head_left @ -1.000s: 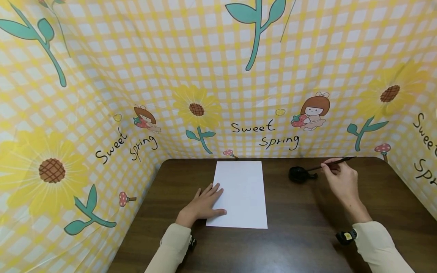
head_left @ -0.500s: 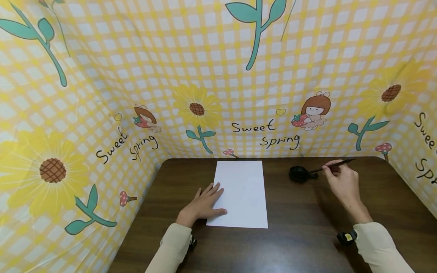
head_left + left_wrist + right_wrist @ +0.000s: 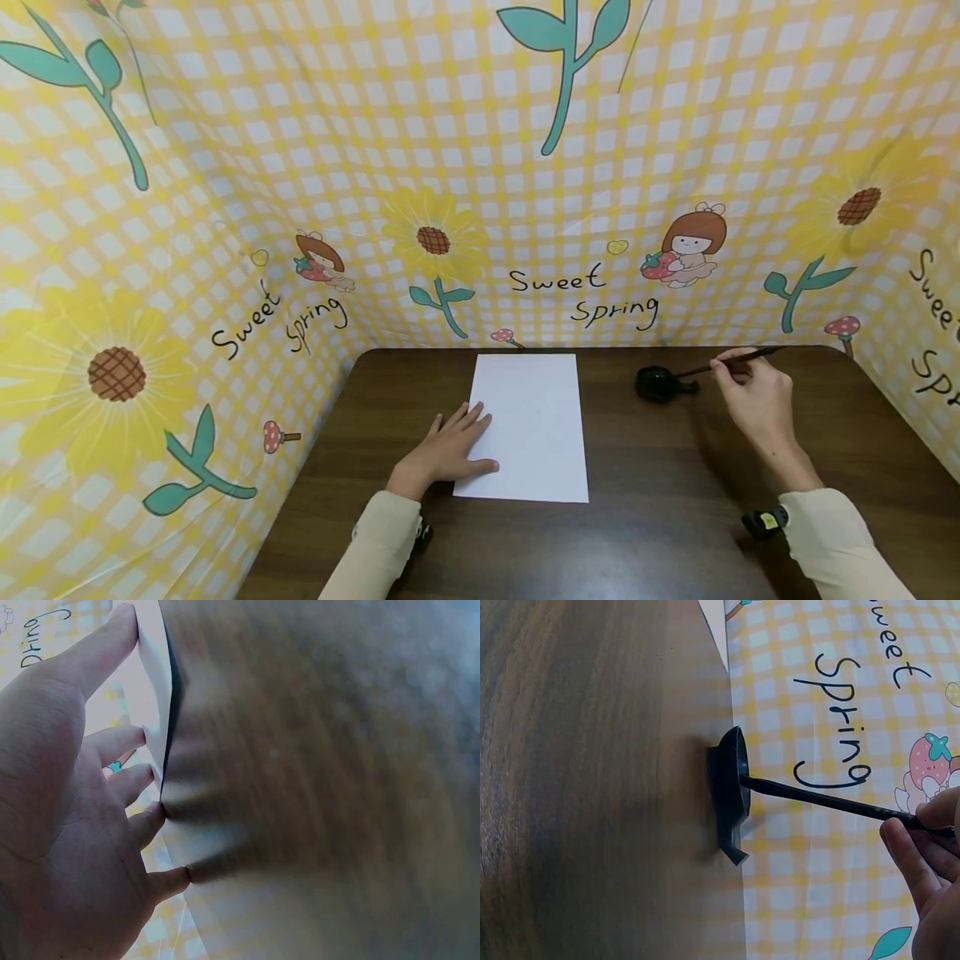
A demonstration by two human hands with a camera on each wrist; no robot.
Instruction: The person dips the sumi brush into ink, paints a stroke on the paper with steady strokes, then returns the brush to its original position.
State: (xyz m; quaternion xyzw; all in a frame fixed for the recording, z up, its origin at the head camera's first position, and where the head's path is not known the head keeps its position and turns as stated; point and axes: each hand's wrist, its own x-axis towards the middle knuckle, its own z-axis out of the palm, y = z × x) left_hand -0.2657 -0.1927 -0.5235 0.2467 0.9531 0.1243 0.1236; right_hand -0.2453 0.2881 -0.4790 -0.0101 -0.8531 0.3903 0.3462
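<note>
A white sheet of paper lies on the dark wooden table. My left hand rests with spread fingers on its left edge; in the left wrist view the fingertips touch down at the paper and table. Right of the sheet sits a small black ink dish with a short spout or handle. Between thumb and fingers, my right hand pinches a dark writing brush, slanted low over the dish. In the right wrist view the brush's tip end is at the dish's bowl; the bristles are hidden.
A yellow checked cloth with sunflowers and "Sweet Spring" lettering hangs behind and at both sides of the table. A black device is strapped to the right wrist, by the cream sleeve.
The brush slid slightly right in the dish, then back left over its bowl, its angle shifting a little. The left hand and paper have stayed put.
</note>
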